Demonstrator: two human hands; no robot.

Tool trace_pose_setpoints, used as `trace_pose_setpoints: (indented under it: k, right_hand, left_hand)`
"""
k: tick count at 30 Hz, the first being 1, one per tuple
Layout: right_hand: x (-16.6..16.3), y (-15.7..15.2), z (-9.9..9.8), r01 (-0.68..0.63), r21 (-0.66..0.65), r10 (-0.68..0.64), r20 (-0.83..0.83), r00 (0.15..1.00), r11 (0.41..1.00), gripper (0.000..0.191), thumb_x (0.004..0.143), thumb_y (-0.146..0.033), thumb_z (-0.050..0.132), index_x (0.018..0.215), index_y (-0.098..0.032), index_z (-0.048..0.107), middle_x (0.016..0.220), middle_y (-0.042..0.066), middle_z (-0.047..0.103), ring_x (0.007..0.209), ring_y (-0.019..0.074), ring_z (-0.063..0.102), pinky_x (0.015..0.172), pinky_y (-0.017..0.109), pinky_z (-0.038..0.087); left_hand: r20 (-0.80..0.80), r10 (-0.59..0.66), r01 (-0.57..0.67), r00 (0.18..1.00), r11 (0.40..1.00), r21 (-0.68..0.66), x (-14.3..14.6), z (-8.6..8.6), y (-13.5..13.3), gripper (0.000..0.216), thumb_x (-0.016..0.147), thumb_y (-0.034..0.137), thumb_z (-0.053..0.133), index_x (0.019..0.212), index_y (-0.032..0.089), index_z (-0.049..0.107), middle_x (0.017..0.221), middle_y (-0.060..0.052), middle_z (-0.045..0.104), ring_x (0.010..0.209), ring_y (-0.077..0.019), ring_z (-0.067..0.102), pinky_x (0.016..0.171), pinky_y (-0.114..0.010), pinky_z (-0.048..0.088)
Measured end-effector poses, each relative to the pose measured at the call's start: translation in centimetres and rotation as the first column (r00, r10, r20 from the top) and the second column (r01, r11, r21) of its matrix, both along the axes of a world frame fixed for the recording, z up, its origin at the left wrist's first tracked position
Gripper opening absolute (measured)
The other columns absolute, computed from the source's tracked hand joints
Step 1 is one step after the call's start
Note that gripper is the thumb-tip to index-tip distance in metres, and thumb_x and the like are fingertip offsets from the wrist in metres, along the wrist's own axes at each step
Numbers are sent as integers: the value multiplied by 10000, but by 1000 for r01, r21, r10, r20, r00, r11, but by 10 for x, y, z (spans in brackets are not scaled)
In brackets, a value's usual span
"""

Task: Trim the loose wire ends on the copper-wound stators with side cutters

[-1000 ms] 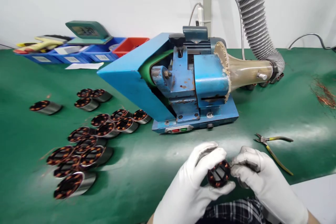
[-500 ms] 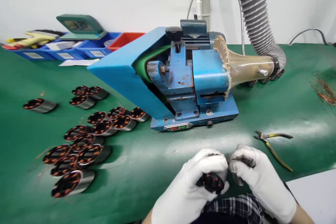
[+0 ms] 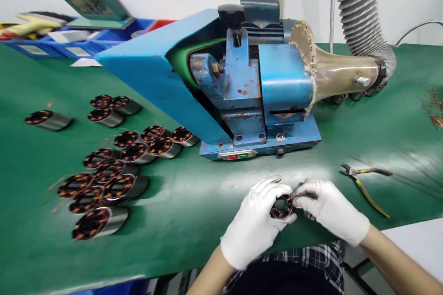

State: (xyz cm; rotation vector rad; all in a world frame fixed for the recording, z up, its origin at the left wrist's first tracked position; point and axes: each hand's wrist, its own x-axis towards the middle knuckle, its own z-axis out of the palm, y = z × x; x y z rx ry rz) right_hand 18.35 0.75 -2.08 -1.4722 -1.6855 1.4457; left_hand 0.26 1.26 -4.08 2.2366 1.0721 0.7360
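The blue machine [image 3: 238, 87] stands on the green tabletop [image 3: 194, 221], a red and a green button on the front of its base; in front of it, near the person, the left hand [image 3: 254, 221], in a white glove, is closed around a wound ring [image 3: 282, 215], fingers over its far side and thumb along its near side; the ring is held with one open end turned toward the head camera, dark inside its rim with copper-coloured windings, and green shows through its bore.

Also in front of the machine, the gloved right hand [image 3: 320, 203] has its darkened fingertips drawn narrowly together at the ring's right edge; whether they pinch a wire, or only touch the ring, I cannot tell.

To the right of the machine's front edge lie cutters [image 3: 353, 172] with yellow handles, jaws apart; farther right of the machine are copper scraps [image 3: 436, 110]; a grey ribbed hose [image 3: 360, 9] meets the clear nozzle [image 3: 341, 73] at the machine's right end.

To the left of the machine more rings [image 3: 136, 152] stand in close clusters, one [image 3: 51, 120] by itself; behind them, left of the machine's rear, a display [image 3: 93, 4] sits on blue bins [image 3: 34, 50].
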Motion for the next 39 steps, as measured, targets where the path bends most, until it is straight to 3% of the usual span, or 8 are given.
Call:
trace_pose_setpoints:
  k: [2,7,12,16,20,24,29,39]
  right_hand:
    - [5,4,10,-159,146,124,225,966,976,160,788,-76,528,731,-190,626,718,25,581,598,154,550,545,257,418]
    - [65,11,25,-670,244,195,838,509,701,384,669,59,447,861,-207,646,740,31,565,524,162,536,500,280,377]
    - [145,-3,10,-326,407,-181,817,548,853,235,902,-287,480,1075,-216,623,926,77,626,724,207,627,642,316,473]
    - [143,-26,-20,-259,473,-398,869,293,842,727,802,-625,528,1291,-91,470,1152,234,567,1013,382,566,777,457,467]
    - [115,-38,-40,-102,561,-550,826,123,821,576,843,-590,468,1119,-102,600,840,158,604,708,317,595,595,401,464]
    - [98,-53,-36,253,637,-684,659,312,728,382,827,-373,475,1074,-125,628,983,164,618,758,286,623,644,388,502]
    - [67,-86,-6,355,-210,-294,272,916,911,397,801,-410,563,1117,-183,647,953,77,716,899,258,665,793,327,538]
    - [31,-73,19,189,-375,-119,201,972,908,319,850,-402,514,1014,-186,682,919,78,718,944,292,643,864,397,501]
  left_hand:
    - [-19,-9,8,1000,998,-56,-3,-1,2,369,702,217,752,1015,230,557,1045,-46,673,1104,-249,591,991,-449,460]
    - [-46,-25,20,999,995,-100,-7,0,3,437,679,209,781,1040,229,535,1121,-77,643,1151,-255,560,985,-448,452]
    - [-38,-9,7,999,998,-64,-2,13,-2,490,698,241,757,1112,208,497,1145,-97,614,1178,-272,535,995,-459,450]
    - [-149,10,-12,989,1000,-10,12,22,-4,283,866,207,522,1148,185,515,1198,-120,589,1147,-266,542,955,-460,469]
    - [-259,-17,-4,966,997,-80,25,17,-7,230,808,86,448,949,201,590,975,-65,649,861,-224,594,793,-407,502]
    - [-314,-2,-28,949,995,-92,32,16,-15,205,787,87,431,861,205,582,885,-46,630,749,-225,527,715,-423,455]
    - [-253,5,-31,968,995,-99,36,18,-21,195,804,93,433,855,214,577,895,-14,626,765,-210,501,735,-392,399]
    - [-229,-11,-3,973,998,-59,34,18,-21,213,783,55,425,840,201,570,867,-22,629,771,-205,508,735,-375,400]
